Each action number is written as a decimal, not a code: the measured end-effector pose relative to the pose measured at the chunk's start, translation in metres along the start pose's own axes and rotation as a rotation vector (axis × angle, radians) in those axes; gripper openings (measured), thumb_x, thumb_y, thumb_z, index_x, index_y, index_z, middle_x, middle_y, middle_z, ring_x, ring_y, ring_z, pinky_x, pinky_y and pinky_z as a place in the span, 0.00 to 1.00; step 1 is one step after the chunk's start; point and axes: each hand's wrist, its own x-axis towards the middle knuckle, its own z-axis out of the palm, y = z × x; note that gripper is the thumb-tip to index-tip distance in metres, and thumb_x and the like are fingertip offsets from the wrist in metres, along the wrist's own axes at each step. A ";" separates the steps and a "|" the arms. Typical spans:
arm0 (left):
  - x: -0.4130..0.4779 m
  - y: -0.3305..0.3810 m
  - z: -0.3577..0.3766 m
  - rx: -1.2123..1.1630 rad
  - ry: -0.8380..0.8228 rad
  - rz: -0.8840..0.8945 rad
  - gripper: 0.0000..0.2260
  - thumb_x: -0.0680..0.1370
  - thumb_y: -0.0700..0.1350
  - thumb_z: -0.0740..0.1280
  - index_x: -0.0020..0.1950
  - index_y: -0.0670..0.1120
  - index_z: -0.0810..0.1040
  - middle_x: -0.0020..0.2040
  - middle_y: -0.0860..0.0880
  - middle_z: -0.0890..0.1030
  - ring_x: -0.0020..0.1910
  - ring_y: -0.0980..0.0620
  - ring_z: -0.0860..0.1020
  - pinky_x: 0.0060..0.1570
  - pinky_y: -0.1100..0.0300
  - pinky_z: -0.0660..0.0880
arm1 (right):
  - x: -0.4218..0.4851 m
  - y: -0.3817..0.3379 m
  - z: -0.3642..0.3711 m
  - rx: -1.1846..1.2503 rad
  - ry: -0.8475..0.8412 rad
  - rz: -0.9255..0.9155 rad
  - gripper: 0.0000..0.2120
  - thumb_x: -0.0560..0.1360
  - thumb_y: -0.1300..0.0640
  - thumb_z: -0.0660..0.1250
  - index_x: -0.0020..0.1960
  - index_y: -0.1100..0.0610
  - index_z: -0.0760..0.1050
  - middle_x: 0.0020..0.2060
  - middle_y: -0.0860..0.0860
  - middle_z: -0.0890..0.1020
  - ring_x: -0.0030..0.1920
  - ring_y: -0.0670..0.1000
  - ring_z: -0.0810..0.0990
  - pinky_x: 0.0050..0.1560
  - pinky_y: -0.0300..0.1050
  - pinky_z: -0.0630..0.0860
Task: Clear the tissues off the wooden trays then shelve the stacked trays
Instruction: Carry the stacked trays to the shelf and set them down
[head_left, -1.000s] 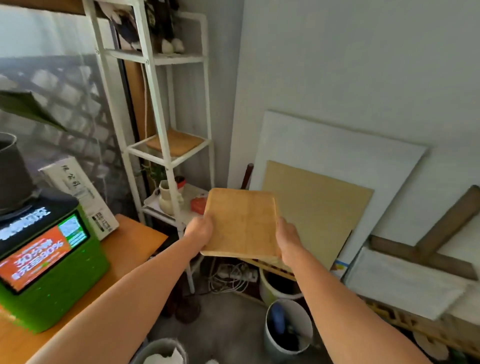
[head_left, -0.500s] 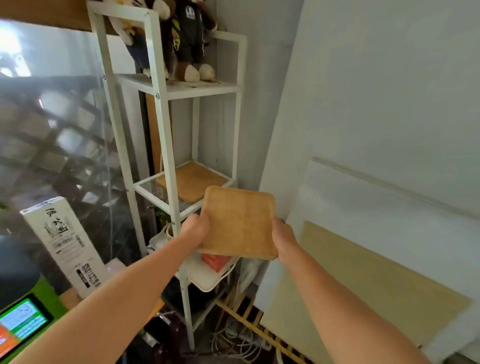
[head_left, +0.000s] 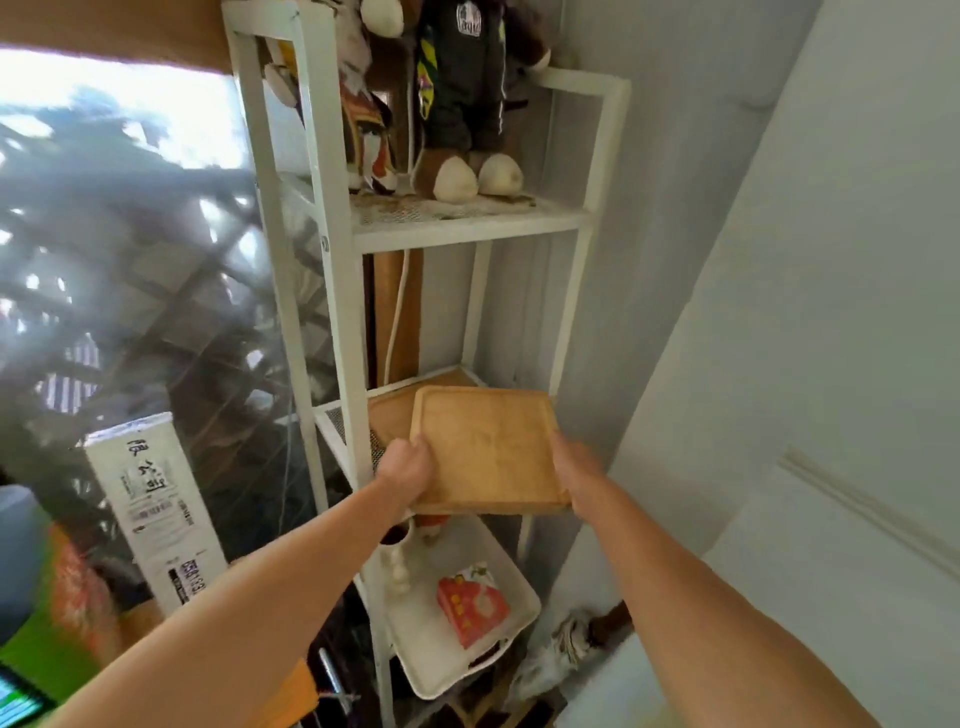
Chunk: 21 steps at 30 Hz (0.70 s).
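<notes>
two hands grip the stacked wooden trays (head_left: 488, 449) between them, left hand (head_left: 405, 470) clasping the near-left corner, right hand (head_left: 574, 478) on the right edge, over the white rack's (head_left: 332, 291) middle shelf.

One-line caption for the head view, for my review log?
Both hands, left and right, hold stacked wooden trays at the white rack's middle shelf.
</notes>
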 end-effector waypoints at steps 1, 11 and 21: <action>0.007 0.003 0.003 -0.008 0.038 -0.001 0.22 0.83 0.49 0.52 0.63 0.32 0.73 0.61 0.33 0.77 0.60 0.35 0.75 0.57 0.50 0.74 | 0.015 -0.009 0.002 -0.045 -0.026 -0.021 0.30 0.82 0.40 0.50 0.75 0.59 0.64 0.70 0.58 0.71 0.66 0.60 0.71 0.67 0.55 0.69; 0.056 0.013 0.027 -0.081 0.340 -0.189 0.19 0.84 0.47 0.51 0.63 0.35 0.72 0.57 0.38 0.77 0.54 0.40 0.77 0.58 0.48 0.72 | 0.132 -0.065 0.045 -0.454 -0.175 -0.210 0.26 0.82 0.46 0.50 0.67 0.64 0.72 0.55 0.61 0.79 0.49 0.58 0.78 0.48 0.48 0.72; 0.058 0.014 0.040 0.299 0.464 -0.214 0.12 0.83 0.41 0.53 0.60 0.38 0.72 0.55 0.39 0.73 0.52 0.43 0.70 0.57 0.51 0.67 | 0.167 -0.061 0.080 -0.362 -0.293 -0.202 0.20 0.80 0.43 0.57 0.56 0.59 0.74 0.40 0.52 0.77 0.39 0.50 0.76 0.38 0.46 0.70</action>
